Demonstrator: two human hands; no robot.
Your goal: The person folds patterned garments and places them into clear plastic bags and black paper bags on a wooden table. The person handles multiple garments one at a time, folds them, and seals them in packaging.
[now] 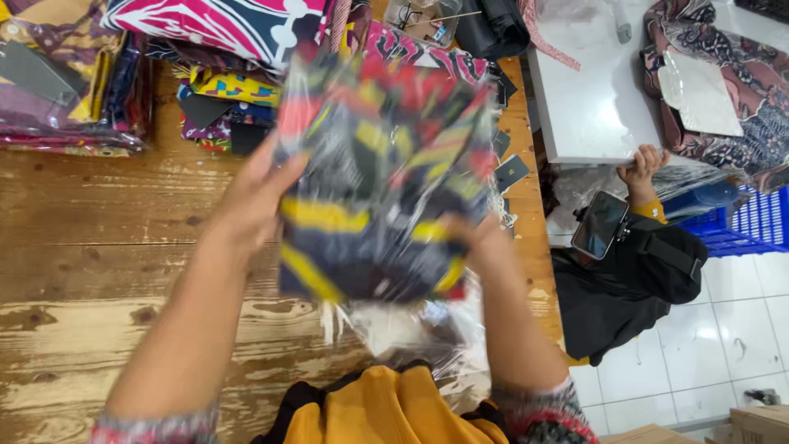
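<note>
I hold up a folded patterned cloth (374, 177), dark with yellow, red and green stripes, wrapped in a clear plastic bag. It is blurred from motion and raised above the wooden table (90, 238). My left hand (251, 197) grips its left edge. My right hand (477, 238) grips its lower right edge, fingers partly hidden behind the bag. Loose clear plastic (427, 329) hangs below the packet.
Stacks of bagged patterned cloth (74, 74) line the table's far edge, with small dark tags (511, 171) near the right side. Beyond the table edge a seated person in black (633, 279) holds a phone (600, 224) beside a white table (592, 107) and blue crate (752, 226).
</note>
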